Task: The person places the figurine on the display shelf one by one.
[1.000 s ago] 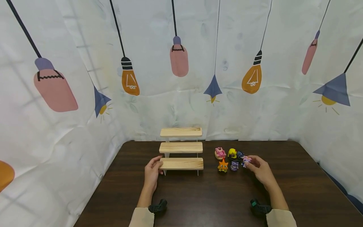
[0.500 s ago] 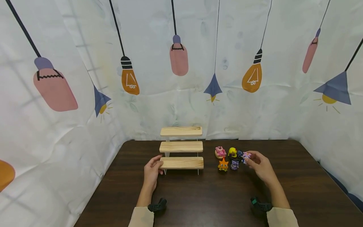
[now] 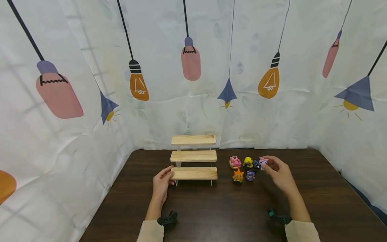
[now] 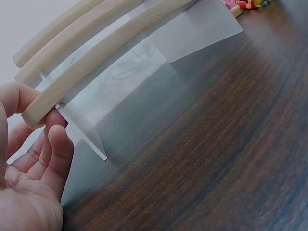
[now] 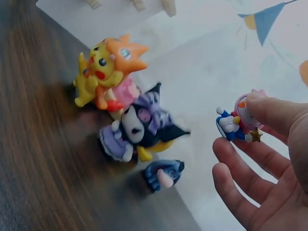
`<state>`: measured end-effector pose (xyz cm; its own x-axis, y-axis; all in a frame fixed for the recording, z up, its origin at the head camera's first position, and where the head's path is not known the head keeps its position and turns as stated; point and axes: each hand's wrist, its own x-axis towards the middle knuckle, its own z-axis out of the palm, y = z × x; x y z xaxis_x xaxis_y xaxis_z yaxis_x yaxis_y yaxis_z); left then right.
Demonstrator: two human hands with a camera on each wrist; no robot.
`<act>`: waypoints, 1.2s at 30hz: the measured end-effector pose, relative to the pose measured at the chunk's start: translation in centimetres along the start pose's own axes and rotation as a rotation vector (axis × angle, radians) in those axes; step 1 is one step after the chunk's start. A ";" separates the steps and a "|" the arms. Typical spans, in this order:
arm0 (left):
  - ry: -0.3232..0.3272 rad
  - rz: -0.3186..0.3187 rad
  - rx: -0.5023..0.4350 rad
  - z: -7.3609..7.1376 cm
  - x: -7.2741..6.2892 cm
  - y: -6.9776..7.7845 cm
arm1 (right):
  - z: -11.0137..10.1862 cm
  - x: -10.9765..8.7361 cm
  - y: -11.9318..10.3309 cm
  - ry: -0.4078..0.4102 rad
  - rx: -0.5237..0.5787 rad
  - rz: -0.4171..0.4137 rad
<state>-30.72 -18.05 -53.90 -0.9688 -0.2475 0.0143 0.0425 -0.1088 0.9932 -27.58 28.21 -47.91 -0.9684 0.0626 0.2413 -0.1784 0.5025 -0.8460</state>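
A three-tier display stand (image 3: 194,156) with pale wooden shelves and clear side panels stands on the dark table. My left hand (image 3: 161,184) grips the left end of its lowest shelf (image 4: 103,60), with fingers above and below the board. At the right, my right hand (image 3: 281,174) pinches a small pink, white and blue figurine (image 5: 237,118) with a gold star, held in the air between thumb and fingers. Close by on the table are a black-and-purple figurine (image 5: 139,126), a blue donkey figurine (image 5: 163,174) and an orange-and-yellow figurine (image 5: 113,62).
A pink figurine (image 3: 234,162) and a yellow one (image 3: 248,162) stand in the back row of the group, right of the stand. Behind the dark wooden table (image 3: 217,215) hangs a white cloth (image 3: 163,117) printed with lamps.
My right hand has lifted the pink, white and blue figurine up and slightly away from the group. My left hand keeps its grip on the display stand.
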 end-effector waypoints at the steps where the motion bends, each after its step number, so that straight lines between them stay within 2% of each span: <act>1: -0.001 -0.001 0.002 0.0 0.0 0.0 | 0.0 0.0 -0.2 0.001 0.003 -0.008; 10: -0.018 0.008 0.002 -0.1 0.1 0.0 | 0.0 -0.3 -2.0 0.006 0.025 -0.031; 20: -0.031 -0.008 -0.011 -0.3 0.2 0.0 | 1.3 -0.2 -3.4 0.018 0.038 -0.077; 31: -0.028 0.011 -0.005 -0.2 0.2 -0.1 | 3.5 -0.3 -4.8 -0.042 0.053 -0.124; 36: -0.028 0.004 -0.009 -0.2 -0.1 -0.1 | 4.8 -0.6 -5.3 -0.072 0.113 -0.124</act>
<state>-30.60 -18.25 -54.07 -0.9750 -0.2211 0.0216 0.0484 -0.1166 0.9920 -26.92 21.38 -45.81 -0.9471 -0.0580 0.3155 -0.3114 0.4025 -0.8608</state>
